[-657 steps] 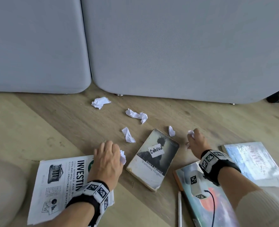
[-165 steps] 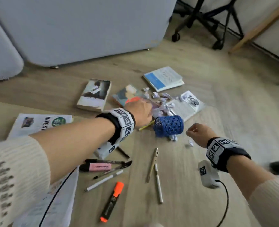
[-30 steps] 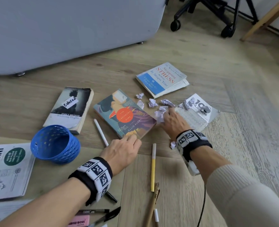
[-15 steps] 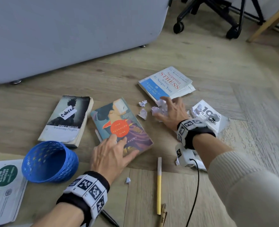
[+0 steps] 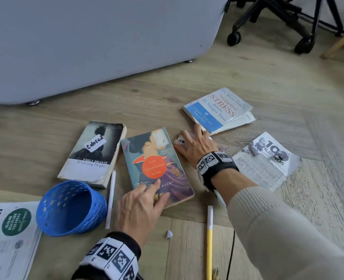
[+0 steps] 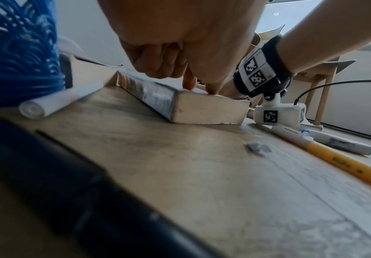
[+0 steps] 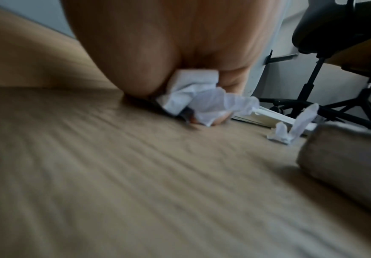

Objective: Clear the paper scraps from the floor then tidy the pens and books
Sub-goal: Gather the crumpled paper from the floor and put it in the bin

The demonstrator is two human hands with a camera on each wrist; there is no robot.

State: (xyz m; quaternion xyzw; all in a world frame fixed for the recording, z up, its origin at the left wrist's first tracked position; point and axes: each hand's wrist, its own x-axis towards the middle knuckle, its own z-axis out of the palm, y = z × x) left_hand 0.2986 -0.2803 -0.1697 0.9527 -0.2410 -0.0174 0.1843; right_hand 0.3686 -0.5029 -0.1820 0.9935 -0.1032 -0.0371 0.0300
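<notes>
My right hand [image 5: 193, 144] lies fingers spread on a pile of crumpled paper scraps [image 5: 180, 139] on the floor, between the Teahouse Fire book [image 5: 157, 164] and the Stress book [image 5: 217, 110]. In the right wrist view white scraps [image 7: 202, 103] bulge from under the palm, and a loose scrap [image 7: 284, 134] lies beside it. My left hand [image 5: 157, 190] presses its index finger and thumb on the Teahouse Fire book's near end [image 6: 208, 113]. One tiny scrap [image 5: 169, 234] lies by my left wrist. A white pen [image 5: 110, 199] and a yellow pen [image 5: 209, 239] lie on the floor.
A blue mesh basket [image 5: 70, 209] lies on its side at the left, beside the Wuthering Heights book [image 5: 94, 154]. An Investing newspaper [image 5: 7, 239] is at the far left and a booklet [image 5: 266, 160] at the right. The grey sofa [image 5: 86, 47] and a chair base [image 5: 288, 23] stand behind.
My right hand has slid up and left over the scraps towards the Stress book. My left hand has moved from the floor onto the Teahouse Fire book's near end.
</notes>
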